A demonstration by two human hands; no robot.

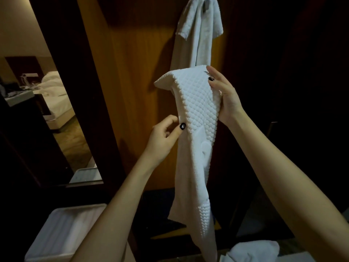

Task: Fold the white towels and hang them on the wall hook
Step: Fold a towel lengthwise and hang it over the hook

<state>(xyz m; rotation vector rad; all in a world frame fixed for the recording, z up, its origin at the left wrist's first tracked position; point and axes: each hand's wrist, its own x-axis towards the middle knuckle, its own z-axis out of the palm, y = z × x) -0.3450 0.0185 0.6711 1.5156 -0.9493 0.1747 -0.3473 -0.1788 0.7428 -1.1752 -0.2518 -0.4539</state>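
Observation:
A white textured towel (196, 114) hangs folded lengthwise in front of me. My right hand (224, 95) grips its upper right edge near the top fold. Lower down, my left hand (166, 135) pinches the towel's left edge between thumb and fingers. Its tail drops down toward the bottom of the view. Above, another white towel (198, 35) hangs on the wall hook (206, 0) against the wooden panel. A third white towel (253, 250) lies crumpled at the bottom right.
A white bin (62, 231) stands at the lower left. A tall mirror (47, 103) on the left reflects a bed. The wooden wall panel (136, 91) is right behind the held towel, with dark cabinet doors to the right.

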